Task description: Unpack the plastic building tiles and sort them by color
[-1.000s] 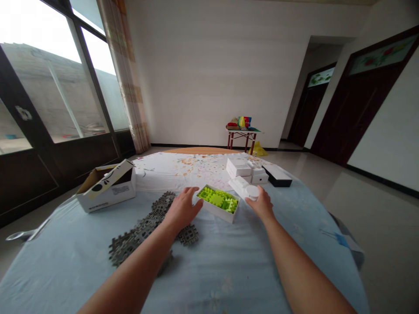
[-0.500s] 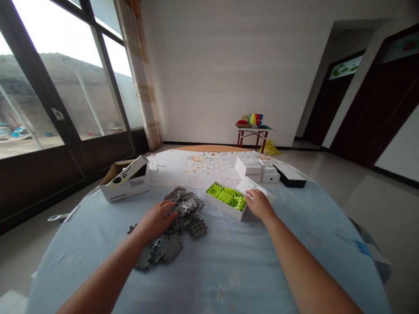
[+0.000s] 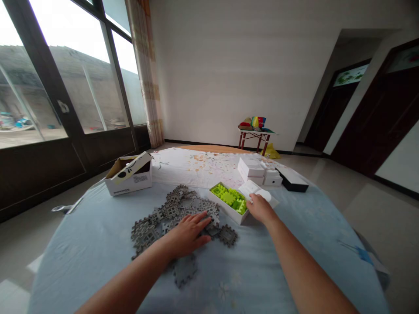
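Left hand (image 3: pixel 190 233) spread flat over grey pieces (image 3: pixel 147 233). Box (image 3: pixel 225 211) lay ahead and right of it, long axis slanting near-right toward right hand (image 3: pixel 261 208), the nearer; fingers curled, grip unclear.

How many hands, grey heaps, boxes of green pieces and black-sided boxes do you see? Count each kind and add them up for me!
Hands: 2 (left hand, right hand)
Grey heap: 1
Box of green pieces: 1
Black-sided box: 1
Total: 5
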`<action>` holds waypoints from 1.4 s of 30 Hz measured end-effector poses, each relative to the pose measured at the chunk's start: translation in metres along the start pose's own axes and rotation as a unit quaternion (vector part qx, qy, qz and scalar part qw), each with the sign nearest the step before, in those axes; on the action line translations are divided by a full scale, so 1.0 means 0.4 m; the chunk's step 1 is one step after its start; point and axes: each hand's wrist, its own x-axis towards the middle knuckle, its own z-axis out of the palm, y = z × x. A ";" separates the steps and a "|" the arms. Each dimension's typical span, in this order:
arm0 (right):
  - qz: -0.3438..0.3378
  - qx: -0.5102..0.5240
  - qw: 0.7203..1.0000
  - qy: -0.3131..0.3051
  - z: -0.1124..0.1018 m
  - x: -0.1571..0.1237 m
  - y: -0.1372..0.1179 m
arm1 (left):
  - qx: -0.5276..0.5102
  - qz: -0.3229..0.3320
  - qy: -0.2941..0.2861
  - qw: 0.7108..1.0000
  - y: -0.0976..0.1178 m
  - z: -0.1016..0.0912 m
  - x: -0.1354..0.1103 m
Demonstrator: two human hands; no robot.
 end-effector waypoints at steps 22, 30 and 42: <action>0.153 0.629 0.748 -0.149 -0.020 -0.026 -0.059 | -0.009 -0.311 0.335 0.889 -0.375 -0.079 -0.161; 0.028 0.586 0.809 0.005 -0.039 0.010 -0.203 | -0.054 -0.355 0.344 0.868 -0.391 -0.056 -0.174; -0.277 0.287 0.900 0.175 0.018 -0.040 -0.393 | -0.070 -0.374 0.345 0.858 -0.390 -0.041 -0.167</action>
